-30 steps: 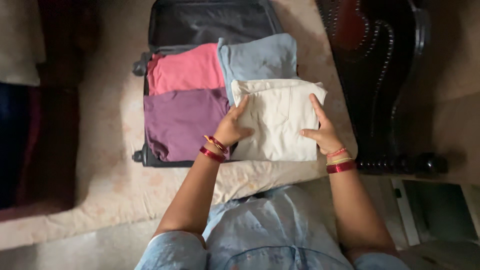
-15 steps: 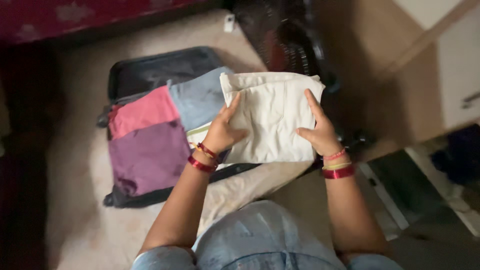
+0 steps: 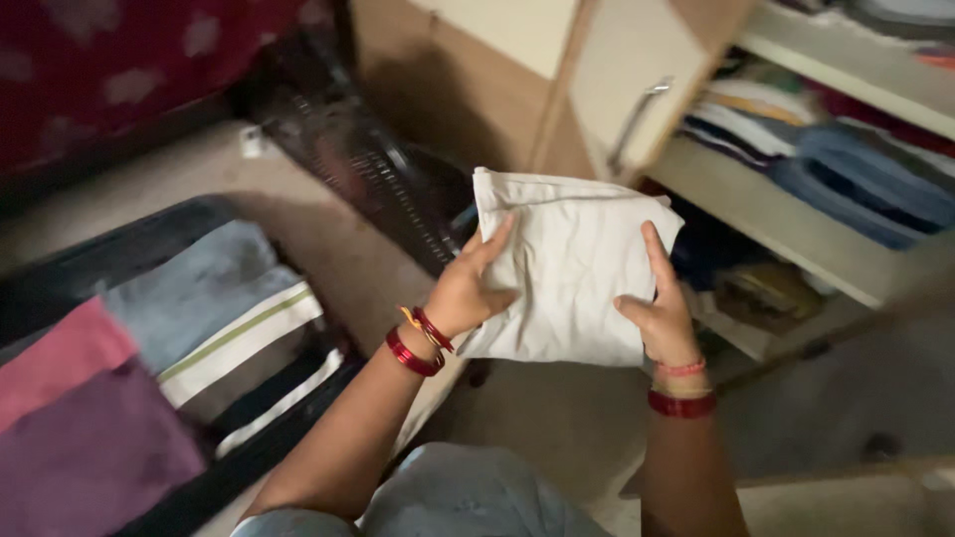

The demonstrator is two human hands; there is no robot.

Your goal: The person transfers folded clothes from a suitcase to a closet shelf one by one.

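Mid-carry, by the look of it: folded cream cloth (image 3: 572, 273) held flat in the air between suitcase and wardrobe, nearer the wardrobe. Next move probably calls for a level carry and a free spot on a shelf, with the fold kept from slipping.

Far right: open wardrobe (image 3: 796, 214), door ajar, shelves stacked with folded clothes in blue, white and dark tones; lower shelf dim, contents hard to tell.

Near left: open suitcase (image 3: 60, 273) on the floor, packed with folded pieces: purple (image 3: 90, 462), pink (image 3: 55, 358), pale blue (image 3: 189, 283), and a white one with a green stripe (image 3: 244, 338).

Left hand (image 3: 468, 288) grasping the cloth's left edge, thumb on top; right hand (image 3: 662, 308) grasping its right edge. Red bangles on both wrists.
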